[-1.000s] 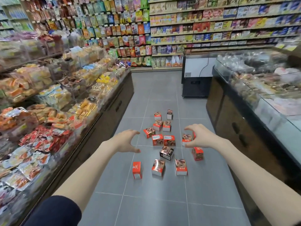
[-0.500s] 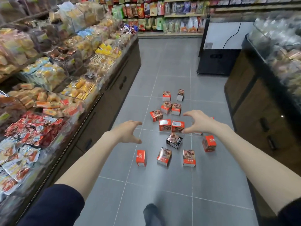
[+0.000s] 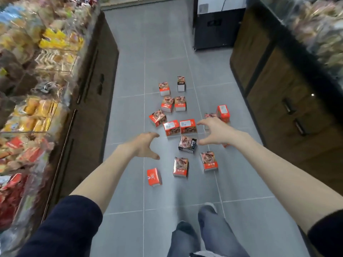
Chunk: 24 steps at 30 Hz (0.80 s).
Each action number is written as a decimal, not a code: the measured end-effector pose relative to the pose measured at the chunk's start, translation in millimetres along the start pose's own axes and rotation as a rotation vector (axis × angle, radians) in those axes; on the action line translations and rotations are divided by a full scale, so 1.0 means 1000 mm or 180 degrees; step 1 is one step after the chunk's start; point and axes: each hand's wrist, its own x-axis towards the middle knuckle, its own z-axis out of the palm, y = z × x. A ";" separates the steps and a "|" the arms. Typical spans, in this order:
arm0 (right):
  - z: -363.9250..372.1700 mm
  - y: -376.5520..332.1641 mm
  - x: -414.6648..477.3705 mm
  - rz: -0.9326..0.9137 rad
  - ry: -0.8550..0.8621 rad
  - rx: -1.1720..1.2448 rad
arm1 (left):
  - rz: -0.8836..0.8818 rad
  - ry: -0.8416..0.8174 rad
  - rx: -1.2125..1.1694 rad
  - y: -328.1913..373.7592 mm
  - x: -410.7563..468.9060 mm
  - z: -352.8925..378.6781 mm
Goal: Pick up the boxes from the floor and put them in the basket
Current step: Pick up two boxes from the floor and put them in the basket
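Note:
Several small red and white boxes lie scattered on the grey tiled floor (image 3: 130, 108) of a shop aisle. Among them are a black box (image 3: 187, 144) in the middle, a plain red box (image 3: 154, 177) nearest me on the left, and two boxes side by side (image 3: 180, 127) just beyond my hands. My left hand (image 3: 146, 145) is stretched out over the floor, fingers spread, holding nothing. My right hand (image 3: 215, 132) reaches out above the black box, fingers curled apart and empty. No basket is in view.
A snack display (image 3: 42, 93) on a dark wooden counter lines the left side. Another dark counter with drawers (image 3: 278, 108) runs along the right, a black cabinet (image 3: 213, 28) stands at the far end. My legs and shoes (image 3: 206, 234) show at the bottom.
The view has tilted down and moved closer to the boxes. Both arms stay outstretched with open hands, and my legs have come into view.

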 end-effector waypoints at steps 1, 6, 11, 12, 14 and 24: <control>0.005 0.006 0.009 0.0045 -0.0038 0.0046 | 0.0016 -0.0041 -0.0025 -0.002 0.014 0.005; 0.038 0.040 0.058 0.0167 -0.0226 0.0358 | 0.0016 -0.0269 -0.0067 -0.016 0.088 0.043; 0.086 0.083 0.128 0.0255 -0.0488 0.0652 | -0.0065 -0.0466 -0.0011 -0.037 0.175 0.091; 0.097 0.092 0.143 0.0283 -0.0508 0.0696 | -0.0086 -0.0511 -0.0022 -0.042 0.193 0.101; 0.124 0.109 0.167 0.0333 -0.0588 0.0748 | -0.0118 -0.0637 -0.0051 -0.051 0.226 0.124; 0.298 0.197 0.278 0.0396 -0.0740 0.0629 | 0.0106 -0.0641 0.0237 -0.096 0.378 0.279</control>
